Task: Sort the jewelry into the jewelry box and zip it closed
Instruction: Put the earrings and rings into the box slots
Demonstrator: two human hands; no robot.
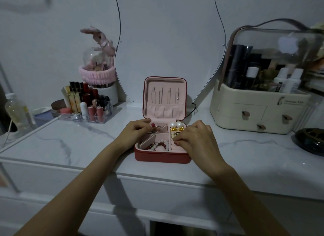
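A red jewelry box (162, 156) with pink lining stands open on the marble tabletop, its lid (164, 97) upright with several necklaces hanging inside. A red and white bead bracelet (158, 146) lies in the front compartment. Two pearl earrings (176, 124) and gold pieces (177, 129) sit at the back right. My left hand (135, 132) hovers over the back left compartment, fingers curled and pinching a small ring-like piece there. My right hand (194, 139) is over the right side of the box, its fingertips pinching something small and gold by the ring rolls.
A clear organizer with lipsticks (87, 105) stands at the left, a pink headband on a white holder (101, 77) behind it. A cream cosmetics case with drawers (259, 111) is at the right, a dark dish (311, 141) near the right edge. A mirror (170, 42) stands behind the box.
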